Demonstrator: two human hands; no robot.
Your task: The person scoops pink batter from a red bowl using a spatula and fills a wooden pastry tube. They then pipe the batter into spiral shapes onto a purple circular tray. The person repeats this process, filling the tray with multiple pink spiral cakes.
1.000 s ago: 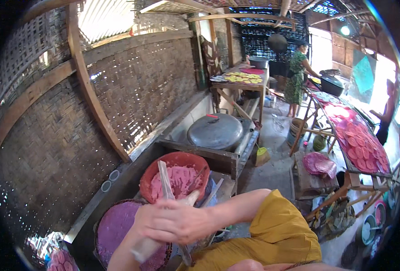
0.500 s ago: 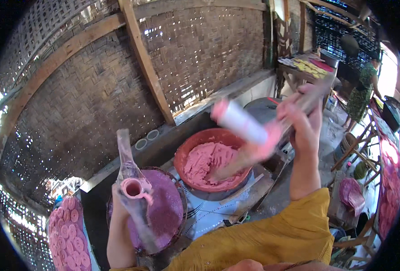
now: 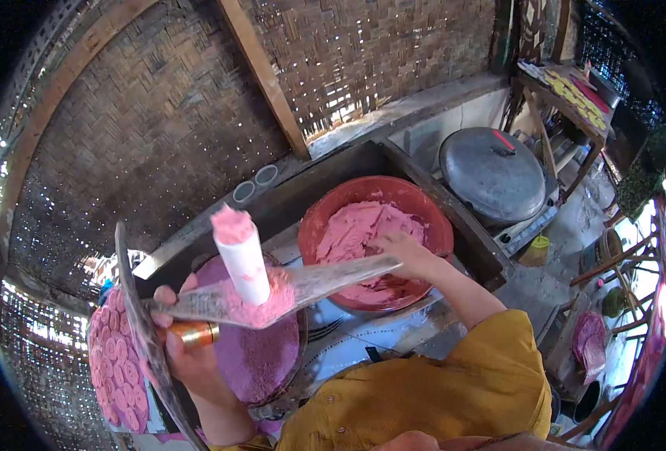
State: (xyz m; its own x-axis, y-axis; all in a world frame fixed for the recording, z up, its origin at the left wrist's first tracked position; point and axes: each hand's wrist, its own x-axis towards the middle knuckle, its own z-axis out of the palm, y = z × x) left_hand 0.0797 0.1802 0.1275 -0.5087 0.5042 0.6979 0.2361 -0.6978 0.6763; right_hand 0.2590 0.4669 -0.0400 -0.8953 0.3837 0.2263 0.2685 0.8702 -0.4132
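Left hand on the tool, right hand in the dough: I appear to be gathering a fresh lump from the red bowl (image 3: 438,228).

My left hand (image 3: 186,361) is wrapped around the wooden paddle (image 3: 333,279), a brass-coloured cylinder (image 3: 202,334) by the palm; a white tube (image 3: 246,272) rises tilted from the paddle, pink at its top, above a purple mass (image 3: 261,368). My right hand (image 3: 400,249) dips into pink dough (image 3: 351,227) in the bowl, near the right edge of the dark wooden frame (image 3: 468,236); whether its fingers are apart or together, I cannot tell. The next move, I judge, calls for curling them under a lump and lifting past the rim, the paddle held steady so the tube does not tip.
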